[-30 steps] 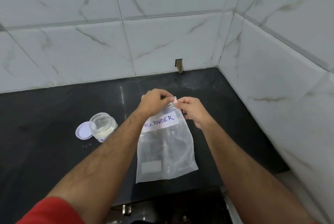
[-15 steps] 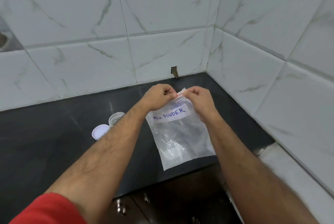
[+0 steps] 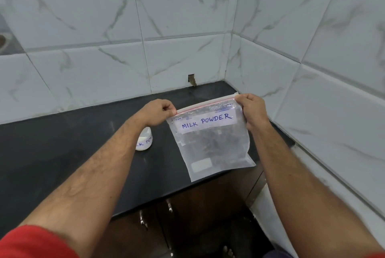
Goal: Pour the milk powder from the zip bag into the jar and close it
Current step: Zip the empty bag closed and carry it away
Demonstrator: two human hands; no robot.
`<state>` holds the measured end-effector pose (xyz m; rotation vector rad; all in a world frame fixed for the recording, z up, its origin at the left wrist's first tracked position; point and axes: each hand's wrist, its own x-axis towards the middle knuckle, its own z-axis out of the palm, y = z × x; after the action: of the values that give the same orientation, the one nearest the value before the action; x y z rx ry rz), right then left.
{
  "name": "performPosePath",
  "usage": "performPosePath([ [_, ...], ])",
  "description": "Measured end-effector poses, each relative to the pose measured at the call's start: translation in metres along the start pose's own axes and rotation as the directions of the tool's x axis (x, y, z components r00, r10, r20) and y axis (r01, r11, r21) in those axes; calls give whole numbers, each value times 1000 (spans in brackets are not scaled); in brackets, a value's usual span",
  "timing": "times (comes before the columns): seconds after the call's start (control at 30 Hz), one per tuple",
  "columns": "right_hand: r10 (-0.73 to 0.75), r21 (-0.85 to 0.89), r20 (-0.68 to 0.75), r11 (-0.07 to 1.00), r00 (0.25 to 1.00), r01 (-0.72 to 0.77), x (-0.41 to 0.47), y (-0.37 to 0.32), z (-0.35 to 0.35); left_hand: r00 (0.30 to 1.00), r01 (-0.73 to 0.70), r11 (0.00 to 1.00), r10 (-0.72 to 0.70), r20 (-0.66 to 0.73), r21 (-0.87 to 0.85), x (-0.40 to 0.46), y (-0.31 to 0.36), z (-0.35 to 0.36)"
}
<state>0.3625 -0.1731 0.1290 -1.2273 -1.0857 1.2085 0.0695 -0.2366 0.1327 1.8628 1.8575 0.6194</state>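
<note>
Clear zip bag [image 3: 214, 149], red-striped; black counter [image 3: 62, 153]; grey-veined white tiles [image 3: 83, 18].

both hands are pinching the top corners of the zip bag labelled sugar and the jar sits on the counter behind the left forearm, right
Not quite. The head view shows the label on the zip bag reads MILK POWDER, not sugar. The rest stands: the left hand and right hand pinch its top corners, and the jar sits on the counter, partly hidden behind the left forearm.

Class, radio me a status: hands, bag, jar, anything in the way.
Left hand and right hand pinch top corners of clear plastic zip bag. Bag looks empty. White labelled jar partly hidden behind left forearm. Nothing obstructing.
</note>
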Motion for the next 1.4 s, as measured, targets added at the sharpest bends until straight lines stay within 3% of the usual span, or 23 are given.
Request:
performPosePath([
  [0.1,-3,40,-41,999,999,4,1,-5,-10,1000,11,995,-13,-11,-101,-7,-1,1],
  [0.17,11,103,-35,995,999,-8,-1,-10,-14,999,39,946,-49,-21,-323,-13,4,6],
  [0.23,42,187,-14,982,999,-38,-1,-16,-17,996,73,762,-93,2,-644,-18,11,17],
  [0.3,57,249,6,967,998,-57,0,-23,-22,995,102,524,-68,77,-845,-20,16,33],
  [0.37,70,296,21,952,997,-73,2,-30,-31,992,127,458,-44,120,-880,-21,23,57],
  [0.5,102,291,6,952,995,-99,8,-29,-61,981,184,460,-147,129,-869,-16,48,100],
  [0.63,265,198,151,936,952,-292,-6,2,-102,967,224,359,-196,161,-906,-7,80,125],
  [0.73,357,156,238,904,903,-398,-30,36,-129,965,244,383,-187,183,-891,-1,90,144],
  [0.93,387,-2,142,920,911,-391,-59,76,-176,941,338,459,-142,308,-821,1,88,174],
  [1.03,401,-60,24,915,916,-399,-73,83,-192,893,428,511,-112,437,-745,-1,84,183],
  [1.13,311,-97,-105,942,945,-321,-84,90,-207,880,439,593,-134,455,-675,-5,89,193],
  [1.27,185,-276,-145,936,972,-219,-98,96,-227,920,330,751,-121,372,-571,-4,98,215],
  [1.33,158,-424,-149,882,976,-208,-106,94,-238,940,188,902,-50,336,-389,-3,103,226],
  [1.4,115,-592,-160,784,980,-188,-111,93,-248,958,42,983,12,288,-181,-4,111,236],
])
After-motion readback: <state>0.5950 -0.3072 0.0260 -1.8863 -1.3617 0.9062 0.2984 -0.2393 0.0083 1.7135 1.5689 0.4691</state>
